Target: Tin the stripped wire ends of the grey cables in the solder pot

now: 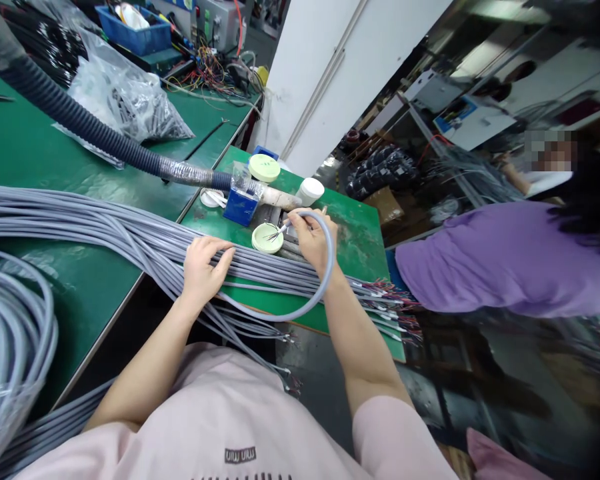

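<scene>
My right hand (312,235) grips a grey cable (329,267) near its stripped end, and the cable loops down and back to the left. Fine bare wires at that end point into a small pale-green round dish (267,239); whether they touch its contents I cannot tell. My left hand (203,265) rests on a thick bundle of grey cables (145,233), thumb apart from the fingers. At the bundle's right end, red and dark wire ends (393,297) fan out. Just behind the dish lies the whitish nozzle (280,198) of a ribbed hose.
The dark ribbed hose (95,130) crosses the green table. A blue box (241,207), a pale-green lid (265,167) and a white cup (311,191) stand behind the dish. Coiled cable (10,320) lies left. A person in a purple top (500,257) is at the right.
</scene>
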Tool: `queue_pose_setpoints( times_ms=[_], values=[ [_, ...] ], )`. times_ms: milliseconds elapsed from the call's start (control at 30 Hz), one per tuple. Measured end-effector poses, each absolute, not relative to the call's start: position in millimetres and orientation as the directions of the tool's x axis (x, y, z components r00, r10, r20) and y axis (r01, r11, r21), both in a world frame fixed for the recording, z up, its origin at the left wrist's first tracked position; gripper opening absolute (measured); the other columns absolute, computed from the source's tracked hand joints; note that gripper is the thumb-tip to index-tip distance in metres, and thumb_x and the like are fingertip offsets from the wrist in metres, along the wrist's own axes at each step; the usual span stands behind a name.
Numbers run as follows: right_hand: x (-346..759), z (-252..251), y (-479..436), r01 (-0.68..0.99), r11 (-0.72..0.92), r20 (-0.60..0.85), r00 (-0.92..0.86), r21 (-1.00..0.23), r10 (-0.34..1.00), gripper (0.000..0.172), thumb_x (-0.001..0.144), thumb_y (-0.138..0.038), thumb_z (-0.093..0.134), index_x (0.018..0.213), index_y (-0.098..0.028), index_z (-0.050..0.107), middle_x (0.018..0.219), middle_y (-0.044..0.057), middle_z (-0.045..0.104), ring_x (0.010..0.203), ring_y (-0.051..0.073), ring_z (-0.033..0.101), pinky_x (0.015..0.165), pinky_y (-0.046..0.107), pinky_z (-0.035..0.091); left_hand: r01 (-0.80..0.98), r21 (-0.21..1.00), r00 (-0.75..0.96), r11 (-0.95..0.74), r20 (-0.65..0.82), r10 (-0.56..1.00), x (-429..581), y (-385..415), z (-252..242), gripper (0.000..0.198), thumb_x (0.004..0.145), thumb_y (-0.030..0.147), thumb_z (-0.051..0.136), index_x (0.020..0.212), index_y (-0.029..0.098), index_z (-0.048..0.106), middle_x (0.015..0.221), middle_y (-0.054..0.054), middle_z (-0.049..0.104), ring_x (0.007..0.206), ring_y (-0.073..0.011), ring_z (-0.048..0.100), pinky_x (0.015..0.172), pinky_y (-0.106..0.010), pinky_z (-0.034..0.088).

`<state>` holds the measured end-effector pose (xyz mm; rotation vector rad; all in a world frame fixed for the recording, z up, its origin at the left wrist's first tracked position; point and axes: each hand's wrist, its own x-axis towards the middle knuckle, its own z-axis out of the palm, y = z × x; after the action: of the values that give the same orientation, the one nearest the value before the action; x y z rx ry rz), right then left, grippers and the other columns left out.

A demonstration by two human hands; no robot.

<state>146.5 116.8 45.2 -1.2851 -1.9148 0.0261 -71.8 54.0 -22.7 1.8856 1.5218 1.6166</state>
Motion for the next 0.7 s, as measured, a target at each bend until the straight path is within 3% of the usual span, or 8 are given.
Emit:
queue_pose_setpoints(
  times_ms=[267, 467, 700],
  values=[
    [141.6, 44.9, 120.8, 0.783, 0.434, 0.549, -0.143, -0.446, 0.823, 0.026, 0.092, -0.035, 0.052, 0.079, -0.022, 0.070, 0.075, 0.001, 0.072, 0.073, 0.020, 0.064, 0.078, 0.035, 0.045, 0.580, 0.713, -0.080, -0.393, 0.530, 0.844, -68.0, 54.9, -30.8, 0.012, 0.085, 0.030, 0.061, 0.089, 0.021, 0.069, 0.088, -0.003, 0.069, 0.087, -0.0198, 0.059, 0.082, -0.037, 0.043],
    [133.4, 59.4, 108.8, 0.764, 0.435, 0.529, -0.147, -0.476, 0.836, 0.028, 0.091, -0.038, 0.051, 0.078, -0.023, 0.070, 0.075, 0.002, 0.072, 0.075, 0.020, 0.066, 0.076, 0.035, 0.047, 0.672, 0.605, 0.112, -0.428, 0.489, 0.865, -48.1, 71.6, -7.8, 0.024, 0.081, 0.035, 0.066, 0.101, 0.022, 0.068, 0.099, -0.006, 0.062, 0.096, -0.0244, 0.052, 0.082, -0.039, 0.040],
    [123.8, 74.0, 93.0, 0.784, 0.462, 0.543, -0.195, -0.414, 0.817, 0.031, 0.094, -0.040, 0.047, 0.078, -0.024, 0.069, 0.079, 0.001, 0.073, 0.077, 0.019, 0.065, 0.080, 0.035, 0.044, 0.701, 0.584, 0.150, -0.410, 0.441, 0.885, -38.4, 82.9, -2.0, 0.013, 0.080, 0.034, 0.067, 0.085, 0.022, 0.066, 0.091, -0.005, 0.060, 0.091, -0.0240, 0.050, 0.077, -0.038, 0.037]
  ],
)
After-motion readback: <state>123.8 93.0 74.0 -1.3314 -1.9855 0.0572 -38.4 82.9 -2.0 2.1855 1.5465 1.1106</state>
